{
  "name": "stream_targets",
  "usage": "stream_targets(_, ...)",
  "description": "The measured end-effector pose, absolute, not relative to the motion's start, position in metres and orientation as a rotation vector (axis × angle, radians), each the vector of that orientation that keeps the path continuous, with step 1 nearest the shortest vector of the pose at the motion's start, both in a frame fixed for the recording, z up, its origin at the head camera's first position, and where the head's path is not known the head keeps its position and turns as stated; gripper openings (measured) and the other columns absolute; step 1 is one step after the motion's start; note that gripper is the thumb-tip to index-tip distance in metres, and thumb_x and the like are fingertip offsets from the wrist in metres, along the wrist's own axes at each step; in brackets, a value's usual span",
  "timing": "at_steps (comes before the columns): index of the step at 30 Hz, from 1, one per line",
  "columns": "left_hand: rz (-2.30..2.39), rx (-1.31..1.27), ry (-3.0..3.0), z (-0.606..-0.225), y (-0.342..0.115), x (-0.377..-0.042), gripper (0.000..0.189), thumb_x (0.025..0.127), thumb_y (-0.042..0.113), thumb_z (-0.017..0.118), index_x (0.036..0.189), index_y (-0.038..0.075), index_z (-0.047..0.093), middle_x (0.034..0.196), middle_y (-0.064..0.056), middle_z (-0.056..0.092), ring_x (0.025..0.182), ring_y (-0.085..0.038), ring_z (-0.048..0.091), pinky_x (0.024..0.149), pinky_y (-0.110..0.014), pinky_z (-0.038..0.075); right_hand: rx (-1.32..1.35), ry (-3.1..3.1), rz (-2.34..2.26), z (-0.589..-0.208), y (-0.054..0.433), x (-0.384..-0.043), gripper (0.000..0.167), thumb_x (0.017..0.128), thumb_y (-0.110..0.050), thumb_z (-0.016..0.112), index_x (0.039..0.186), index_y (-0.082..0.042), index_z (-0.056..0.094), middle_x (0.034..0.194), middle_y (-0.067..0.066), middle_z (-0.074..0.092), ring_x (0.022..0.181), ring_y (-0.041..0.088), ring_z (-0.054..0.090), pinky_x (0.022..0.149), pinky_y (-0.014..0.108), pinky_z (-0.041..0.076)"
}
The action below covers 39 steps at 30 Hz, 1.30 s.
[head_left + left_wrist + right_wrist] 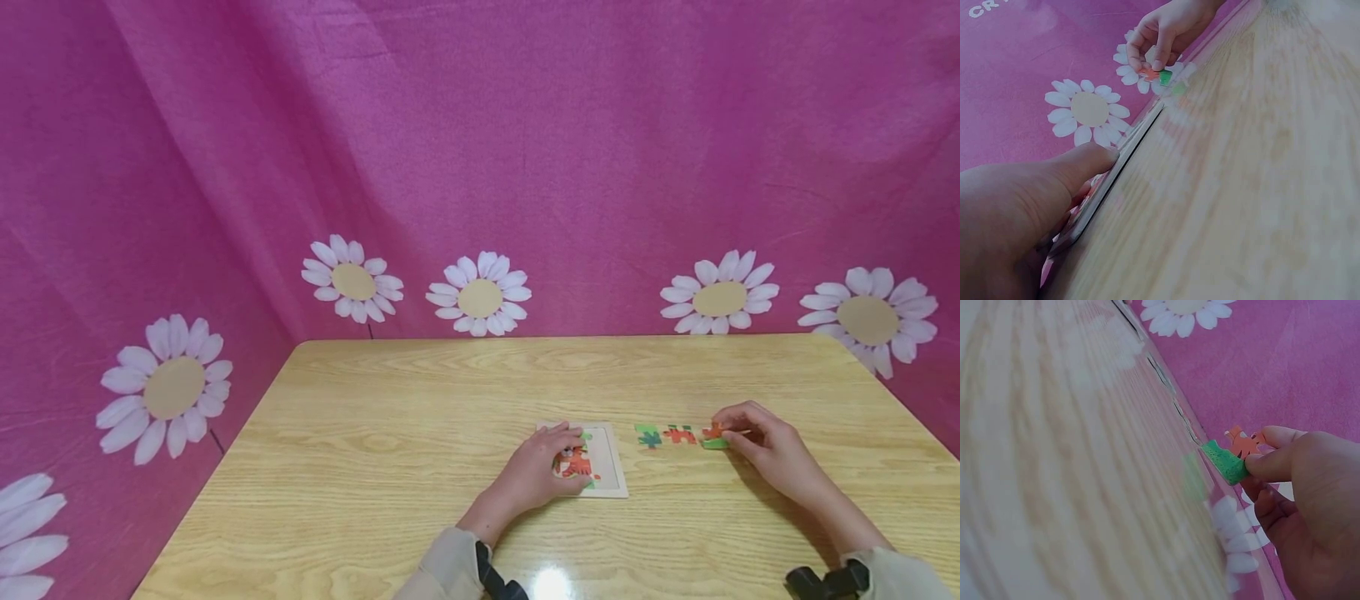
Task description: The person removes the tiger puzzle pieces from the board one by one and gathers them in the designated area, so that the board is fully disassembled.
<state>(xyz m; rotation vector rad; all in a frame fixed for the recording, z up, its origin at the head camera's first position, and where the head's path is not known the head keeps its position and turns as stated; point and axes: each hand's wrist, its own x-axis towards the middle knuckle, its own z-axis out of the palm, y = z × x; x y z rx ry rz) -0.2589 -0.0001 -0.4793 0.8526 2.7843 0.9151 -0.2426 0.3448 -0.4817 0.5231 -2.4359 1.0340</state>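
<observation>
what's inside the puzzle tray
Orange and green pieces show in the tray; its right side is bare. The left hand covers much of the left side, so what lies beneath can't be seen.

Orange-and-green puzzle piece [1229, 461] with dark stripes, magenta cloth [525, 150] patterned with white, yellow-centred daisies, yellowish wood-grain table [375, 433]

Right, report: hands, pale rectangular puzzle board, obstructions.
Left hand resting on pale, partly filled puzzle board. Right hand pinching orange-and-green jigsaw piece. Green piece, orange piece lying between; no obstruction seen.

Left hand [1019, 200] holds a board [1139, 135]; right hand [1175, 26] pinches an orange-green piece [1164, 77].
</observation>
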Motion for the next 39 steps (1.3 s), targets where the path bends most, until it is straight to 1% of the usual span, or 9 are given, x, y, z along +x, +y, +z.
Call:
stream_targets(3, 0.921, 0.842, 2.781, -0.48, -0.001, -0.258, 0.057, 0.086, 0.039, 0.073, 0.138, 0.021, 0.057, 0.151, 0.005, 0.048, 0.146, -0.011, 0.036, 0.125, -0.038, 0.024, 0.519, -2.442, 1.033, -0.482, 0.345, -0.243, 0.023, 0.087, 0.012, 0.063, 0.103, -0.004, 0.064, 0.095, -0.022, 0.061, 0.083, -0.015, 0.055, 0.068, 0.004, 0.046)
stream_targets(10, 0.902, 0.829, 2.783, -0.479, -0.001, -0.258, 0.058, 0.087, 0.041, 0.073, 0.139, 0.022, 0.056, 0.152, 0.007, 0.046, 0.146, -0.009, 0.035, 0.125, -0.037, 0.023, 0.471, -2.489, 1.039, -0.481, 0.346, -0.244, 0.019, 0.089, 0.008, 0.062, 0.104, -0.005, 0.064, 0.096, -0.025, 0.06, 0.081, -0.014, 0.055, 0.067, 0.005, 0.046)
stream_targets(19, 0.88, 0.885, 2.8, -0.477, -0.001, -0.257, 0.057, 0.087, 0.041, 0.072, 0.138, 0.018, 0.057, 0.15, 0.003, 0.049, 0.146, -0.011, 0.037, 0.125, -0.035, 0.024, 0.422, -2.528, 1.027, -0.481, 0.349, -0.249, 0.019, 0.089, 0.006, 0.064, 0.105, -0.004, 0.063, 0.092, -0.02, 0.06, 0.077, -0.011, 0.052, 0.065, 0.007, 0.044)
stream_targets(26, 0.896, 0.844, 2.781, -0.478, -0.001, -0.258, 0.057, 0.087, 0.04, 0.072, 0.138, 0.02, 0.057, 0.151, 0.005, 0.047, 0.146, -0.01, 0.035, 0.125, -0.036, 0.023, 0.361, -2.604, 1.014, -0.483, 0.35, -0.252, 0.018, 0.092, 0.003, 0.061, 0.109, -0.001, 0.062, 0.091, -0.018, 0.058, 0.076, -0.009, 0.046, 0.063, 0.011, 0.041)
stream_targets(29, 0.909, 0.835, 2.774, -0.478, -0.002, -0.257, 0.058, 0.087, 0.04, 0.072, 0.139, 0.021, 0.055, 0.152, 0.005, 0.046, 0.147, -0.011, 0.035, 0.125, -0.037, 0.022, 0.344, -2.637, 1.023, -0.483, 0.35, -0.254, 0.018, 0.093, 0.002, 0.06, 0.111, 0.001, 0.063, 0.093, -0.014, 0.059, 0.076, -0.009, 0.046, 0.063, 0.012, 0.041)
stream_targets(32, 0.918, 0.848, 2.776, -0.477, -0.001, -0.257, 0.058, 0.087, 0.04, 0.072, 0.139, 0.02, 0.055, 0.152, 0.005, 0.047, 0.146, -0.012, 0.036, 0.125, -0.038, 0.023, 0.35, -2.654, 1.031, -0.485, 0.35, -0.255, 0.017, 0.094, 0.002, 0.06, 0.11, 0.002, 0.063, 0.094, -0.011, 0.062, 0.078, -0.011, 0.046, 0.064, 0.011, 0.041)
stream_targets(34, 0.906, 0.852, 2.783, -0.477, -0.001, -0.257, 0.059, 0.087, 0.041, 0.072, 0.14, 0.02, 0.054, 0.151, 0.006, 0.047, 0.146, -0.012, 0.036, 0.125, -0.036, 0.023, 0.36, -2.658, 1.031, -0.485, 0.35, -0.256, 0.017, 0.093, 0.002, 0.06, 0.109, 0.002, 0.064, 0.095, -0.007, 0.064, 0.079, -0.014, 0.046, 0.065, 0.009, 0.041)
stream_targets(39, 0.893, 0.847, 2.79, -0.478, -0.002, -0.257, 0.06, 0.087, 0.041, 0.072, 0.141, 0.019, 0.053, 0.15, 0.007, 0.048, 0.146, -0.011, 0.036, 0.125, -0.034, 0.023, 0.369, -2.681, 1.0, -0.487, 0.351, -0.258, 0.016, 0.093, 0.002, 0.061, 0.108, 0.003, 0.065, 0.1, 0.013, 0.066, 0.085, -0.019, 0.044, 0.068, 0.004, 0.04)
